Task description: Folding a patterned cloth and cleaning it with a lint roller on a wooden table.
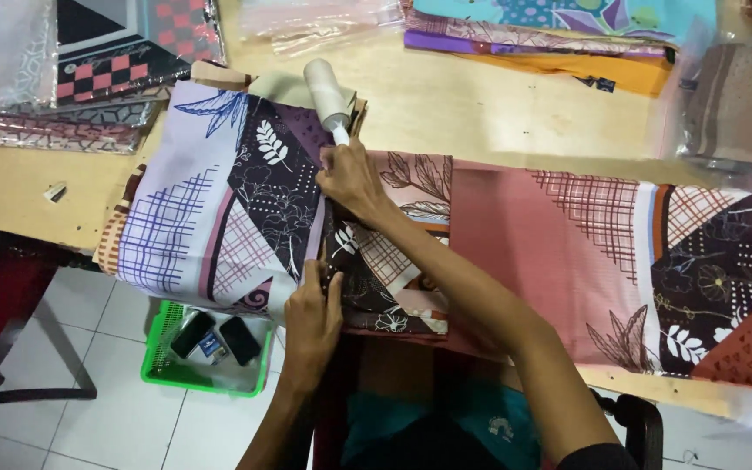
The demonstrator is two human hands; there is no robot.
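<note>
While right hand [350,178] grips lint roller [326,96] atop patterned scarf [245,191], left hand [311,313] pinches scarf's near edge; pink stretch right of roller looks unrolled.

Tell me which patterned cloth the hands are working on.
The lilac-and-dark leaf-print cloth under both hands, left hand and right hand; the pink one lies untouched beside it.
</note>
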